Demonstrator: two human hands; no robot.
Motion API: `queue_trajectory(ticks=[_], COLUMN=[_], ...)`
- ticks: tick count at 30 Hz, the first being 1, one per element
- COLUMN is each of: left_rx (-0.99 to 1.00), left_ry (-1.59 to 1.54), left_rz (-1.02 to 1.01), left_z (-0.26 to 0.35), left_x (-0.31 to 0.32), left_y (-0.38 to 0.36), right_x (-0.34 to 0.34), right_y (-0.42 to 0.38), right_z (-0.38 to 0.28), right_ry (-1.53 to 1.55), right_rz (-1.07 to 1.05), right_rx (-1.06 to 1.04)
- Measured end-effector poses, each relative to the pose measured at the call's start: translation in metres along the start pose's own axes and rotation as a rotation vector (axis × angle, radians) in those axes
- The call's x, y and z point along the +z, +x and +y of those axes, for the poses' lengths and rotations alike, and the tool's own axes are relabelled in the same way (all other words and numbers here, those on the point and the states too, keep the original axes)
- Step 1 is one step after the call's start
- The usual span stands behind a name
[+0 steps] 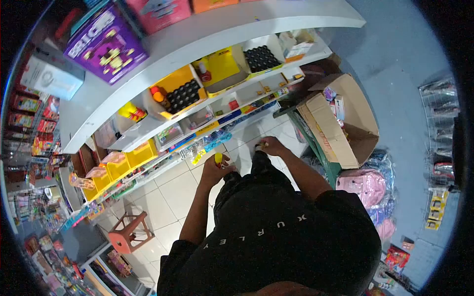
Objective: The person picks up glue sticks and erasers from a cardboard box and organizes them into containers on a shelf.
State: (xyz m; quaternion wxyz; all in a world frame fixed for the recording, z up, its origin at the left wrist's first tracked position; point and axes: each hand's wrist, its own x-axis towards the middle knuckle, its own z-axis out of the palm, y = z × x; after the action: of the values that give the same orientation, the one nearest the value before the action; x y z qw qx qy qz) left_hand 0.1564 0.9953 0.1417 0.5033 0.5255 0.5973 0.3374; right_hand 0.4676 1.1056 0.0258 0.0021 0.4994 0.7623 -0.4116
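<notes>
My left hand (212, 173) is closed around a small yellow object (218, 159), perhaps a small bottle; fingers cover its lower part. My right hand (274, 147) has its fingers bent together in front of my right leg, and something small and pale shows at the fingertips, too small to name. Both hands are low, before the shelf unit. On its shelf stand a yellow bottle (132, 112) with a red label and an open yellow display box (168, 79). That box holds a black tray of round slots (185, 96) and an orange-capped bottle (158, 94).
A purple box (106, 44) stands on the white top shelf (212, 37). At my right, an open cardboard box (328, 128) rests on a green stand, near a wrapped pink backpack (364, 187). A reddish plastic stool (129, 232) stands on the tiled floor (173, 195).
</notes>
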Motion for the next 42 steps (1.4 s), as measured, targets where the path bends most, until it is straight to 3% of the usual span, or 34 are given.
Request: queue_trajectory(ticks=[1,2,3,4,5,7,8,9,14,15,16,17,19,20,21,23,25,28,30,31,34,35,42], left_rx=[-0.031,-0.060,-0.054,-0.047,0.032,-0.052,-0.114,-0.097,-0.018,-0.049,-0.075,-0.103,-0.170,-0.161,-0.153,-0.195,-0.247,-0.274,-0.267,-0.354,-0.350,-0.416,-0.356], left_ry=[0.016,0.033,-0.014,-0.062,0.043,0.043,0.057,0.044,0.032,0.027,0.024,0.021,-0.095,-0.047,0.001,0.062,0.004,-0.077,-0.096,-0.059,-0.204,-0.116,-0.310], left_rz=[-0.021,-0.039,-0.035,-0.029,0.007,0.058,0.070,0.084,0.124,0.132,0.148,0.162,0.199,0.208,0.217,0.230,0.277,0.379,0.451,0.447,0.529,0.515,0.532], left_z=[0.012,0.024,0.035,0.044,0.032,0.041,0.051,0.050,0.045,0.059,0.068,0.076,0.092,0.089,0.083,0.084,0.094,0.094,0.085,0.093,0.083,0.084,0.090], left_x=[0.000,0.000,0.001,0.002,0.005,0.011,0.014,0.020,0.053,0.058,0.064,0.070,0.083,0.088,0.093,0.102,0.111,0.125,0.134,0.137,0.152,0.155,0.175], left_y=[0.002,0.006,0.008,0.009,0.012,0.014,0.014,0.017,0.028,0.030,0.031,0.031,0.031,0.030,0.029,0.023,0.018,0.005,-0.001,0.000,-0.002,-0.002,0.010], right_x=[-0.006,0.006,0.045,0.044,0.045,0.022,0.081,0.077,0.016,0.016,-0.009,-0.029,-0.103,-0.105,-0.120,-0.137,-0.189,-0.222,-0.220,-0.220,-0.222,-0.223,-0.221], right_y=[-0.017,-0.033,-0.054,-0.078,-0.106,-0.136,-0.140,-0.140,-0.105,-0.074,-0.049,-0.033,0.006,0.040,0.076,0.137,0.138,0.176,0.185,0.192,0.208,0.210,0.217], right_z=[0.030,0.082,0.173,0.218,0.224,0.214,0.313,0.316,0.267,0.271,0.245,0.218,0.144,0.145,0.147,0.151,0.089,0.075,0.071,0.072,0.077,0.081,0.100], right_ry=[-0.232,-0.256,-0.365,-0.056,-0.343,-0.388,0.421,0.243,-0.639,-0.379,-0.404,-0.211,0.154,0.108,0.041,0.143,0.164,0.029,-0.182,-0.289,-0.177,-0.181,-0.029], right_rz=[-0.059,-0.096,0.022,-0.154,-0.105,-0.162,-0.021,-0.019,0.023,-0.017,-0.051,0.185,0.195,0.353,0.281,0.291,0.440,0.224,0.268,0.294,0.012,-0.021,-0.131], right_rx=[0.060,0.231,0.244,0.454,0.399,0.433,0.585,0.456,-0.240,0.059,0.046,0.031,0.030,0.005,-0.121,-0.109,-0.189,-0.188,-0.127,-0.097,-0.026,-0.056,-0.311])
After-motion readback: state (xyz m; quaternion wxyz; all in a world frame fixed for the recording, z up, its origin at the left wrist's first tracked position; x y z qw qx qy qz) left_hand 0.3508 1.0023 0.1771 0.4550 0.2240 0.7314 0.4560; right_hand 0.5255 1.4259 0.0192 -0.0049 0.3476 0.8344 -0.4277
